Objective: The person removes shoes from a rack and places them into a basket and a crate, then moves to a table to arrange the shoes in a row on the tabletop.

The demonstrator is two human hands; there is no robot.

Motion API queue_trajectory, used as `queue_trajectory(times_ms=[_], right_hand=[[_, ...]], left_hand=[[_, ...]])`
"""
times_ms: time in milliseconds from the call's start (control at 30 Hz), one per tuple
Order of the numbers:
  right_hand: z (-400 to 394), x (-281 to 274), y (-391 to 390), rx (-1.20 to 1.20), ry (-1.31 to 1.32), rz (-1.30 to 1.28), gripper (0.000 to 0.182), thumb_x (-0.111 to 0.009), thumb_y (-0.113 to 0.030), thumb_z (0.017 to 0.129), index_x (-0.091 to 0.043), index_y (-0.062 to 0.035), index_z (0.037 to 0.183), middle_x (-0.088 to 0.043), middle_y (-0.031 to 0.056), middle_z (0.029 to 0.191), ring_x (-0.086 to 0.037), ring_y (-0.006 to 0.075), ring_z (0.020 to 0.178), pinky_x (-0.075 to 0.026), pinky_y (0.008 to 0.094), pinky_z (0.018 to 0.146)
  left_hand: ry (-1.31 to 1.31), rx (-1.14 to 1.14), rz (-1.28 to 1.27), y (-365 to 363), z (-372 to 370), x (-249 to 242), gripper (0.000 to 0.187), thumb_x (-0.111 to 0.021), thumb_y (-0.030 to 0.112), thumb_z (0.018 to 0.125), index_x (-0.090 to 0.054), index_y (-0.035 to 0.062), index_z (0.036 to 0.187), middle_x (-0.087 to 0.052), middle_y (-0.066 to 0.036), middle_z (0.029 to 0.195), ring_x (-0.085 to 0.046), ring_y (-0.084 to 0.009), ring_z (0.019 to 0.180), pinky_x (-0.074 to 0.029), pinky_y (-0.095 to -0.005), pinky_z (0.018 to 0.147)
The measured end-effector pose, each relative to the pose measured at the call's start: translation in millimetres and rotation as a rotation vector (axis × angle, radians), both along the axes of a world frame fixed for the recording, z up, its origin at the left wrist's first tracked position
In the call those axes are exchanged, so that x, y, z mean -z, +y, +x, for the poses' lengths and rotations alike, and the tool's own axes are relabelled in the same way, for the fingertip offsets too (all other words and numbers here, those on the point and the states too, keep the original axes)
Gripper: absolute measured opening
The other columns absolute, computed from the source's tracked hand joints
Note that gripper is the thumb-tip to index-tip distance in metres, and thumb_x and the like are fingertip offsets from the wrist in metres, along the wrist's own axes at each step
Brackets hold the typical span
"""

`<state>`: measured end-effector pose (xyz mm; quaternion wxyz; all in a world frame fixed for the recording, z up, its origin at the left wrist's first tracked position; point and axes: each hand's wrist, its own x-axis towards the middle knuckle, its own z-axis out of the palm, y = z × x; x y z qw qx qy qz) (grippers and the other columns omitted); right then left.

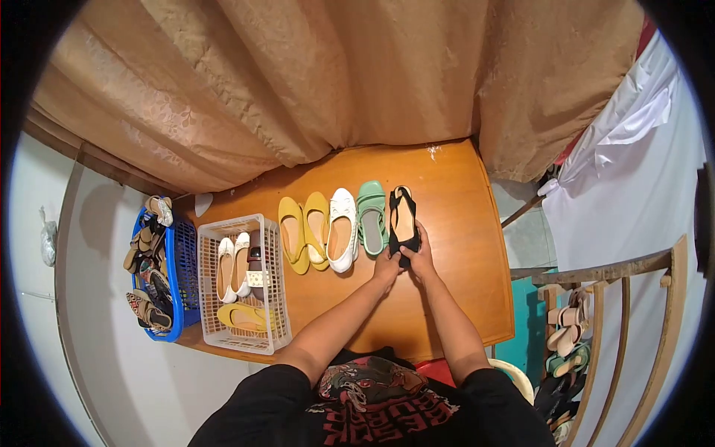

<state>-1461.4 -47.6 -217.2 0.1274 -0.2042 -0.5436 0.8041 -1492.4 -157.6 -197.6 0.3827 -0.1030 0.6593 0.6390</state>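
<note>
A black slingback sandal point(403, 216) with a tan insole lies toward the right of the wooden table. My left hand point(386, 267) grips its near end from the left, and my right hand point(421, 255) wraps that end from the right. Fingers of both hands are partly hidden beneath and behind the sandal. Just left of it sits a green strappy sandal point(371, 217), then a white flat shoe point(342, 231) with a bow. Two mustard-yellow flats point(293, 235) stand side by side farther left.
A white plastic basket point(277, 328) on the table's left holds white shoes, a yellow shoe and others. Beside it, a blue basket point(177, 298) is piled with footwear. A brown curtain point(313, 74) hangs behind the table point(454, 194). At right, a wooden rack point(625, 328) has shoes near it.
</note>
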Motion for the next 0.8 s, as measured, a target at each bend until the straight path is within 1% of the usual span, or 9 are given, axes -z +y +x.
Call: queue_trajectory(times_ms=[133,200,267,300,333,400,533,633,800], right_hand=[[-25,7,15,-0.049,-0.084,-0.16,0.084,-0.058,0.021,0.078,-0.033,-0.017,0.149,-0.039,0.0138,0.147,-0.046,0.0253,0.129,-0.043,0.0344,0.105],[-33,30,14,-0.032,-0.027,-0.095,0.083,-0.059,0.019,0.079,-0.034,-0.0188,0.148,-0.039,0.0154,0.144,-0.044,0.0266,0.129,-0.042,0.0356,0.107],[-37,46,14,-0.062,-0.116,0.076,0.082,-0.06,0.017,0.08,-0.034,-0.0205,0.148,-0.04,0.0167,0.141,-0.043,0.0284,0.128,-0.041,0.0363,0.106],[-36,43,15,-0.076,-0.121,0.149,0.083,-0.062,0.014,0.079,-0.035,-0.022,0.148,-0.038,0.016,0.141,-0.04,0.0316,0.13,-0.036,0.0399,0.11],[-35,32,15,-0.072,-0.122,0.144,0.083,-0.062,0.014,0.079,-0.035,-0.022,0.148,-0.038,0.016,0.141,-0.04,0.0316,0.13,-0.036,0.0399,0.11],[-31,17,9,-0.09,-0.346,0.502,0.085,-0.064,0.011,0.076,-0.036,-0.0242,0.148,-0.035,0.0137,0.146,-0.037,0.0345,0.13,-0.03,0.0434,0.112],[-34,16,5,-0.051,-0.319,0.549,0.086,-0.065,0.008,0.074,-0.038,-0.0261,0.147,-0.034,0.0123,0.149,-0.033,0.0369,0.131,-0.024,0.0459,0.114],[-33,19,2,0.061,-0.451,0.703,0.083,-0.067,-0.001,0.071,-0.042,-0.0244,0.146,-0.037,0.0133,0.147,-0.029,0.0368,0.133,-0.024,0.0449,0.113],[-24,39,13,0.106,-0.243,0.704,0.084,-0.07,-0.004,0.07,-0.04,-0.0186,0.147,-0.04,0.0133,0.143,-0.035,0.036,0.128,-0.027,0.0444,0.111]], left_hand=[[-0.025,-0.091,0.037,15,-5,18,0.028,-0.046,0.013,0.101,-0.053,0.0023,0.127,-0.064,-0.008,0.11,-0.062,-0.0174,0.094,-0.052,-0.0269,0.076],[-0.035,-0.159,0.035,20,-4,17,0.028,-0.045,0.012,0.1,-0.053,-0.0002,0.125,-0.063,-0.01,0.11,-0.062,-0.0176,0.091,-0.053,-0.0272,0.076],[-0.041,-0.149,0.031,21,-4,13,0.029,-0.045,0.012,0.1,-0.051,-0.0017,0.125,-0.062,-0.011,0.111,-0.062,-0.0176,0.091,-0.053,-0.0274,0.077],[-0.047,-0.147,0.035,22,-4,11,0.03,-0.045,0.011,0.099,-0.05,-0.0032,0.125,-0.061,-0.011,0.112,-0.062,-0.0176,0.091,-0.053,-0.0277,0.077],[-0.048,-0.143,0.03,22,-5,19,0.03,-0.045,0.011,0.099,-0.05,-0.0032,0.125,-0.061,-0.011,0.112,-0.062,-0.0176,0.091,-0.053,-0.0277,0.077],[-0.126,-0.205,0.124,20,-5,31,0.031,-0.046,0.012,0.099,-0.047,-0.0043,0.126,-0.059,-0.012,0.113,-0.061,-0.0175,0.09,-0.053,-0.0298,0.079],[-0.179,-0.195,0.125,16,-9,41,0.033,-0.046,0.013,0.099,-0.045,-0.0035,0.128,-0.06,-0.011,0.109,-0.062,-0.0185,0.091,-0.054,-0.0327,0.082],[-0.244,-0.15,0.162,12,-11,39,0.036,-0.046,0.015,0.1,-0.04,-0.0029,0.131,-0.059,-0.011,0.11,-0.061,-0.0191,0.092,-0.054,-0.0344,0.084],[-0.214,-0.158,0.268,18,3,22,0.044,-0.047,0.02,0.101,-0.031,0.009,0.14,-0.057,-0.007,0.116,-0.059,-0.0161,0.094,-0.049,-0.0293,0.078]])
